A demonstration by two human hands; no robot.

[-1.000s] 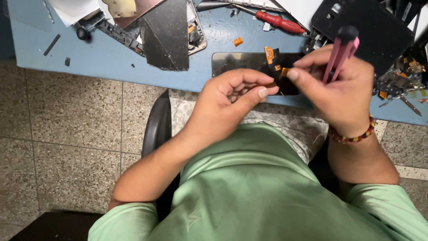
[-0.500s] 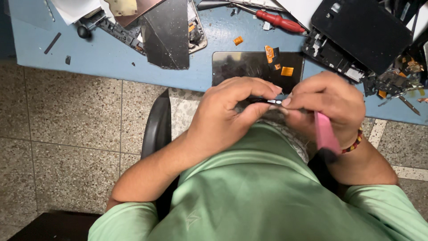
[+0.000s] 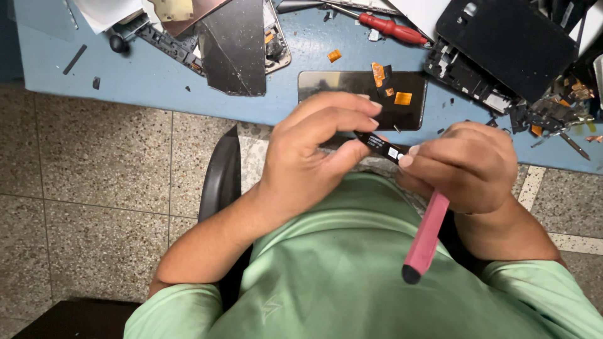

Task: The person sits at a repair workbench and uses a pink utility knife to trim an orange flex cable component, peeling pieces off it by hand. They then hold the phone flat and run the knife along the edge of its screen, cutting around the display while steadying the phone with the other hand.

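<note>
Here, thin black strip [image 3: 380,144] slanting down-right between both hands.

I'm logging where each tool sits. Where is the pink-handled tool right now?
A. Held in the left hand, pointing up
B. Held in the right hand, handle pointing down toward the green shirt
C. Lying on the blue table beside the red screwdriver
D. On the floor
B: the pink-handled tool juts down from the right hand over the green shirt, while the red screwdriver lies alone on the blue table.

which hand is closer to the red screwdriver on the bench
Right. The right hand sits below the red screwdriver, slightly to its right; the left hand is farther, below and left.
</note>
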